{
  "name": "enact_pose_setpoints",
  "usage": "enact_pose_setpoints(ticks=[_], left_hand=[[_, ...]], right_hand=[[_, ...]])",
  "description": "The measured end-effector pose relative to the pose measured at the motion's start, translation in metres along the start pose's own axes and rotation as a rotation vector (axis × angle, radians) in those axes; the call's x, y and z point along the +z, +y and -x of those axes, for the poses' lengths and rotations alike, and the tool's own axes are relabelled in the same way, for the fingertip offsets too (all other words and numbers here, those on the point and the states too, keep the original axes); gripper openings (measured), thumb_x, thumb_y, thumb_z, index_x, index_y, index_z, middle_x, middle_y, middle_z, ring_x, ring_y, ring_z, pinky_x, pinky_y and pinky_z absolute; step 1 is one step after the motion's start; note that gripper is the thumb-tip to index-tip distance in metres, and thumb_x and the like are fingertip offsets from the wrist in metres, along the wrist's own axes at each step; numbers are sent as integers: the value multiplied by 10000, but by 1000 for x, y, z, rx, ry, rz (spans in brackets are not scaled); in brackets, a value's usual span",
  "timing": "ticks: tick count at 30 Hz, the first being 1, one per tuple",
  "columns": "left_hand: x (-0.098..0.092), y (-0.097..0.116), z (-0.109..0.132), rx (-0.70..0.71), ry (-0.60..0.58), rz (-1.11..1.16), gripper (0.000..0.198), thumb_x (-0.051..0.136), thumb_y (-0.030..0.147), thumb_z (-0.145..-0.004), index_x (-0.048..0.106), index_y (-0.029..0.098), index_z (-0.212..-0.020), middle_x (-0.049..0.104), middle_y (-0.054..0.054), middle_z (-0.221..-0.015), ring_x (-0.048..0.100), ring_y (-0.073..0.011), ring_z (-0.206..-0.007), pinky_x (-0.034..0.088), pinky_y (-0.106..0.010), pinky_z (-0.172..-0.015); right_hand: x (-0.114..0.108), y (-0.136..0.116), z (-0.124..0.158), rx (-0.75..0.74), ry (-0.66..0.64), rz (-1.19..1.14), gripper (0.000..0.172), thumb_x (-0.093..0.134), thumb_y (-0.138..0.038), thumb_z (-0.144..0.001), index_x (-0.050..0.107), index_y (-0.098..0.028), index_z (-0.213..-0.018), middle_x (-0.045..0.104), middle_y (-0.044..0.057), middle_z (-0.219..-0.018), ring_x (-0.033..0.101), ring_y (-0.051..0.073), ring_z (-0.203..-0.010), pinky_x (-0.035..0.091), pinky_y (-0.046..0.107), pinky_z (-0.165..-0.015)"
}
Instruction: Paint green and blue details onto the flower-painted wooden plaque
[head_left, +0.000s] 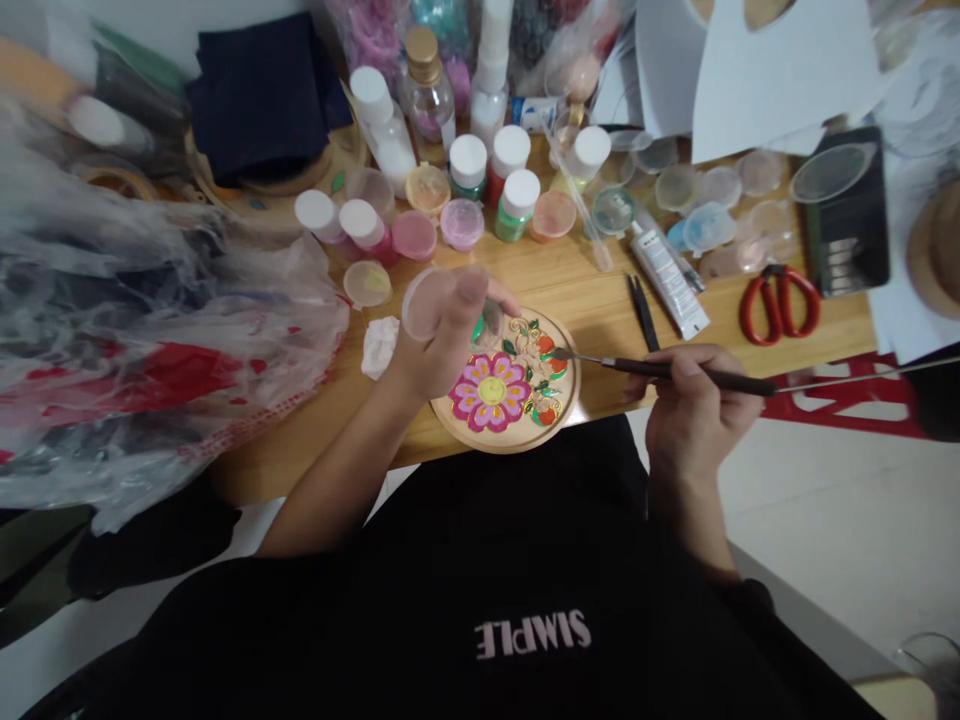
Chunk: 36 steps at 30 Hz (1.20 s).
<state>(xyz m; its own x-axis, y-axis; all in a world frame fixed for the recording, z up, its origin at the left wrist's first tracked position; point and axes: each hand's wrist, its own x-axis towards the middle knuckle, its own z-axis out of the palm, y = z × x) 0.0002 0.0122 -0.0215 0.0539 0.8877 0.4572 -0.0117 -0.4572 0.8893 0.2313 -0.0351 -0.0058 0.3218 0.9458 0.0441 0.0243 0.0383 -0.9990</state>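
Note:
A round wooden board (pixel 460 421) lies at the table's front edge, bearing a pink and purple flower with a yellow centre, and orange blooms with green leaves inside raised gold outlines. Over its upper left, my left hand (pixel 444 345) is closed around a small clear cup (pixel 491 325) with green paint in it. The cup's clear lid (pixel 422 305) stands out to the left. My right hand (pixel 694 405) grips the dark handle of a small spatula (pixel 660 370). The spatula's flat metal tip is over the orange blooms; whether it touches them I cannot tell.
Behind the board stand paint cups (pixel 414 235) and white-capped bottles (pixel 517 205). To the right lie tweezers (pixel 643 312), a metal tube (pixel 670 280), red-handled scissors (pixel 780 305) and a black phone (pixel 851 225). Crumpled tissue (pixel 380 347) and plastic bags (pixel 172 340) are left.

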Motion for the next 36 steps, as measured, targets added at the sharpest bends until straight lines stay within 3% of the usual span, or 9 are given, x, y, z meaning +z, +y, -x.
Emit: enact_pose_setpoints(ticks=[7, 13, 19, 27, 30, 36], left_hand=[[1, 3, 1, -111, 11, 4, 759, 320, 777, -982, 760, 211, -731, 666, -33, -569, 576, -125, -483, 387, -298, -441], [-2, 12, 0, -268, -32, -50, 655, 399, 759, -976, 740, 278, -692, 664, -44, -590, 634, -192, -543, 435, -365, -524], [-2, 13, 0, -192, -20, -38, 661, 357, 693, -1026, 740, 254, -715, 646, -31, -588, 609, -158, -540, 407, -341, -522], [-1, 12, -2, -188, -24, -83, 789, 286, 805, -974, 708, 207, -680, 616, -16, -572, 587, -127, -515, 403, -292, -507], [-1, 13, -2, -145, -25, -67, 749, 313, 734, -1017, 707, 194, -678, 622, -21, -567, 589, -121, -508, 394, -277, -492], [-1, 16, -1, -204, -18, -25, 665, 390, 709, -1009, 731, 230, -696, 651, -41, -581, 623, -165, -536, 431, -325, -517]], right_hand=[[0, -1, 0, 20, 19, 29, 144, 718, -266, -810, 715, -196, -684, 600, -46, -545, 572, 112, -435, 499, 253, -449], [-1, 0, 1, 1, -14, 44, 200, 747, -350, -825, 710, -202, -695, 588, -50, -534, 545, 105, -420, 503, 256, -460], [-1, 2, 2, -19, -42, -1, 163, 747, -299, -834, 723, -194, -712, 621, -44, -560, 559, 98, -430, 484, 238, -441], [-1, 1, 2, -18, -66, -27, 139, 740, -263, -841, 738, -191, -722, 634, -42, -561, 583, 105, -446, 510, 242, -459], [-1, 2, 2, -12, -72, -27, 127, 731, -246, -841, 742, -190, -727, 633, -42, -553, 581, 103, -444, 503, 233, -455], [0, 2, 2, -15, -45, -9, 115, 710, -220, -815, 744, -201, -708, 632, -52, -557, 580, 98, -437, 475, 225, -427]])
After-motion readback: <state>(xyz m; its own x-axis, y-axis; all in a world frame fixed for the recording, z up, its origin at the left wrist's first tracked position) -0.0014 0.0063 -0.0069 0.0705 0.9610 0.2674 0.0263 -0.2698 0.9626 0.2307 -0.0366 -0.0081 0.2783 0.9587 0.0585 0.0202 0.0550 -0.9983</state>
